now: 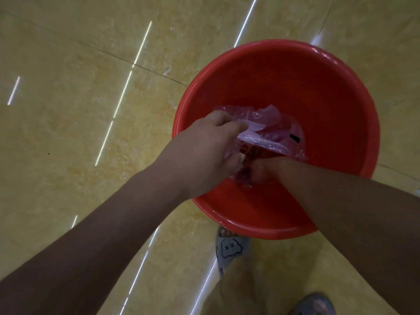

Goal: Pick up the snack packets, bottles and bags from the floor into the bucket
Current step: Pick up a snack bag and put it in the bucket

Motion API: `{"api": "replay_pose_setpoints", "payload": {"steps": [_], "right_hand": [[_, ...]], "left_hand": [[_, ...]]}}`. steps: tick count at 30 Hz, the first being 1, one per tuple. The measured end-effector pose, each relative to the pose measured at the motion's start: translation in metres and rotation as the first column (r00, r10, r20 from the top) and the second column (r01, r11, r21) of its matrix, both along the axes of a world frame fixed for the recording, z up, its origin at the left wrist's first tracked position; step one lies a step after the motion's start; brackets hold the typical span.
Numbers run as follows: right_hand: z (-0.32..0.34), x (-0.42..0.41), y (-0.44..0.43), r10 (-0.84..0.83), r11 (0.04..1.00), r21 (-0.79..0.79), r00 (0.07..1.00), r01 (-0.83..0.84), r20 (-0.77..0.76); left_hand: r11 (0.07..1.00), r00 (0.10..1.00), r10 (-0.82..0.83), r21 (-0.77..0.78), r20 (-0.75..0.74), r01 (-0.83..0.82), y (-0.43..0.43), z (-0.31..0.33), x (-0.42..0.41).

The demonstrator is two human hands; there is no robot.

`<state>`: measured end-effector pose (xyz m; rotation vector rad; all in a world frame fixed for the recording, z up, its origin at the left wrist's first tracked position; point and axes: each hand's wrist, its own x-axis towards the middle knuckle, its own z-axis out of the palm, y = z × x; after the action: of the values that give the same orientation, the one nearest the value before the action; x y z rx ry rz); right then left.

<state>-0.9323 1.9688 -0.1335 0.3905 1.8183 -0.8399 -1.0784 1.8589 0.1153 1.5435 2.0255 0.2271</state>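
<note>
Scene: I look straight down into a round red bucket (pixel 306 87) that stands on a glossy yellow tiled floor (pixel 91 110). Both my bare forearms reach into it.
Bag: a crumpled, see-through pink plastic bag (pixel 272 130) is inside the bucket, towards its near left wall and below the rim. I cannot tell whether it touches the bottom.
Left grip: my left grip (pixel 211 144) is narrow, with fingers and thumb curled round the bag's left edge.
Right grip: my right grip (pixel 268 171) lies low against the bag's near fold. It is dim and partly covered, so I cannot tell whether it is closed on the plastic.
Done so far: by my judgement this bag is as good as delivered, and only letting go is left. I see nothing else in the bucket.
Left to do: no packets, bottles or other bags show on the floor in view, so whatever is left must lie outside it.
Edges: my left wrist crosses the bucket's near left rim and my right forearm crosses its near right rim. Lifting straight up should avoid both.
Open room: the far half of the bucket is bare red plastic, with bare tiles to the left of and beyond the bucket.
Feet: one grey slipper (pixel 229 248) is just beside the near rim, and another (pixel 316 305) is at the bottom edge of the view.
</note>
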Motion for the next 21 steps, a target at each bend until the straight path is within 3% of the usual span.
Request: {"api": "replay_pose_setpoints", "payload": {"steps": [3, 7, 14, 21], "right_hand": [[0.053, -0.006, -0.004, 0.090, 0.996, -0.008, 0.995, -0.090, -0.044], [0.116, 0.008, 0.002, 0.116, 0.983, 0.161, 0.979, -0.090, -0.165], [0.234, 0.051, 0.039, -0.067, 0.980, 0.157, 0.945, 0.123, -0.319], [0.338, 0.134, 0.065, -0.286, 0.898, 0.162, 0.823, 0.409, -0.491]], "left_hand": [[1.000, 1.000, 0.003, 0.004, 0.006, -0.003, 0.003, 0.016, 0.001], [1.000, 1.000, 0.006, 0.018, -0.007, -0.006, 0.015, 0.049, 0.008], [0.998, 1.000, -0.002, 0.069, 0.006, 0.002, 0.058, 0.117, 0.044], [0.989, 0.994, -0.105, 0.108, 0.007, 0.103, 0.111, 0.184, 0.114]]}}
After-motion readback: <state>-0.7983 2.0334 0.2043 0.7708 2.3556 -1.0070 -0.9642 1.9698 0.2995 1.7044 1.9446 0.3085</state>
